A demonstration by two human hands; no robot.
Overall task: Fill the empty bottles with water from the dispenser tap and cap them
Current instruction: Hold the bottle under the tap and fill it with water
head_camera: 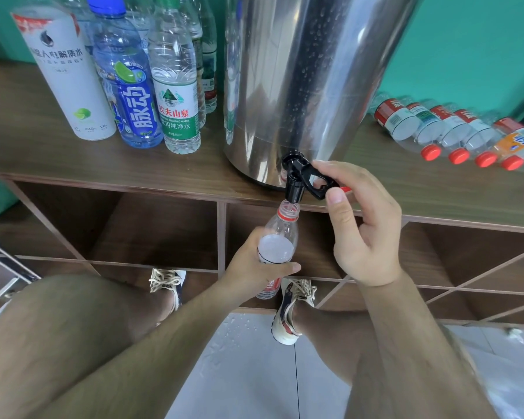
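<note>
room: teal wall behind, grey floor tiles with water drops on them, so spills are a real thing here.
shelf top: brown wooden cubby unit, and everything sits on top of it.
dispenser: big steel urn at the front edge of the shelf top, roughly mid-length, beaded with droplets.
standing bottles: upright bunch at the left rear. They look full to me.
lying bottles: row on their sides toward the right end, red caps facing the front edge. They look empty, so I'd guess there's plenty left to do.
right hand: thumb and fingers curled round the black lever, gripping it.
left hand: wrapped round the lower half of the bottle, holding it in the air out past the front edge.
bottle: clear, red neck ring, no cap, leaning a little. Its mouth is right under the spout, and the water looks about shoulder-high.
tap: black, sticks out over the front edge.
red bit: peeks out by the right fingers. Might be the cap, can't tell.
how I'd play it: keep the mouth centred under the spout and ease the lever off as the level climbs into the neck. Stop short of the brim so the cap goes on dry, and let the drips finish before pulling the bottle away.
</note>
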